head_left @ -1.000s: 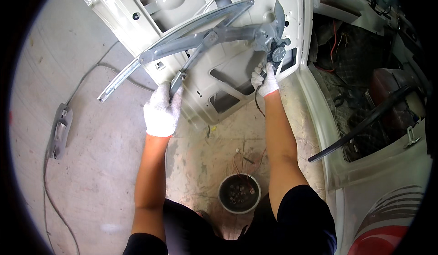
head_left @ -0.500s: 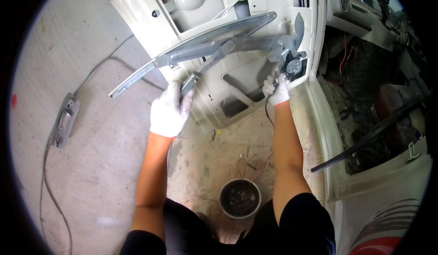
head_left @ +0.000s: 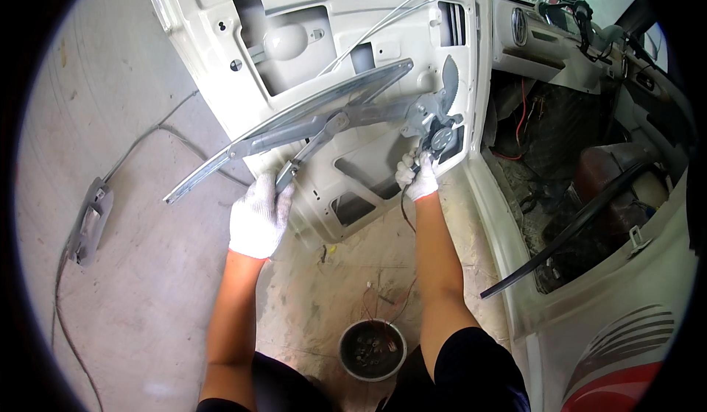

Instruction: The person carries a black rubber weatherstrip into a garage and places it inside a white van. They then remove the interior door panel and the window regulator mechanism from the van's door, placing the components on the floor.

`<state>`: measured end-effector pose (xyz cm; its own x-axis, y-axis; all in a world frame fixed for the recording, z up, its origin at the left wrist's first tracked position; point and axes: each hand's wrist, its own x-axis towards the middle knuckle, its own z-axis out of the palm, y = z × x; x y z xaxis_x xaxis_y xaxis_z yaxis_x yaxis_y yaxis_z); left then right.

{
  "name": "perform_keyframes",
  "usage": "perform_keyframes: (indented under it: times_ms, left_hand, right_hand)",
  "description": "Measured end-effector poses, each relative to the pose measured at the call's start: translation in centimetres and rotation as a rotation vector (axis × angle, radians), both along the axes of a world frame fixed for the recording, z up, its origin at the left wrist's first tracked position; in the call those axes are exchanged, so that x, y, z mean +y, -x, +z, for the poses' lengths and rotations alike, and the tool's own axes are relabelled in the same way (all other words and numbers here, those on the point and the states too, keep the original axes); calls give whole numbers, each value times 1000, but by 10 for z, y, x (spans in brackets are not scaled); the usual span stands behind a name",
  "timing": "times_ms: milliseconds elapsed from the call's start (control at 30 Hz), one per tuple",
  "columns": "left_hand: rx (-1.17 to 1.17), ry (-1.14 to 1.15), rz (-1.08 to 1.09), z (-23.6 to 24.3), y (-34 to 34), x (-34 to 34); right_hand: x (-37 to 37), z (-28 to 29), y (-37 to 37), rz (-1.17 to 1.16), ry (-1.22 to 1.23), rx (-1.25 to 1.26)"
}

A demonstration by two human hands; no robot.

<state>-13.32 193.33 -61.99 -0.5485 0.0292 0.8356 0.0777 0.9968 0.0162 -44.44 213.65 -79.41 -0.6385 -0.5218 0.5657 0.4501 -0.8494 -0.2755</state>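
A grey metal window regulator (head_left: 313,128) with crossed scissor arms, a long rail and a toothed sector spans the front of a white car door (head_left: 202,51). My left hand (head_left: 258,220), in a white knit glove, is closed around the lower end of one arm, thumb against its short bracket. At the other end, my gloved right hand (head_left: 418,176) grips beneath the round black motor (head_left: 442,139), where a dark cable hangs down. The right fingertips are partly hidden. Behind the regulator show the door's cut-outs; I cannot tell whether the regulator touches the panel.
A bowl (head_left: 372,349) of small hardware stands on the floor near my legs. To the left lies a cable with a grey lamp-like housing (head_left: 90,222). At right is the stripped car interior (head_left: 549,125), with a black rubber strip (head_left: 567,231) jutting over the sill.
My view has tilted up and turned right, so everything sits lower and further left. Both hands keep their hold on the regulator, which has barely moved against the door.
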Motion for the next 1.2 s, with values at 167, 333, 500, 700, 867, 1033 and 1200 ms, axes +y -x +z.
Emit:
perform_keyframes:
  times_ms: [167,333,500,700,867,1033,1200]
  left_hand:
    - [0,55,29,-6,0,1]
    - [18,32,52,-6,0,3]
    - [-103,-45,104,-6,1,5]
    - [-87,0,143,-3,2,3]
    - [-69,79,192,-8,2,-4]
    - [-20,100,163,-8,4,-1]
    - [3,72,129,-14,10,1]
  right_hand:
    - [4,1,1,10,0,53]
    - [4,5,1,24,13,54]
    - [8,6,3,40,-22,20]
    - [11,1,8,16,-93,25]
    - [11,-3,8,20,-98,23]
    - [10,-3,9,23,-85,30]
    - [9,1,12,38,-73,29]
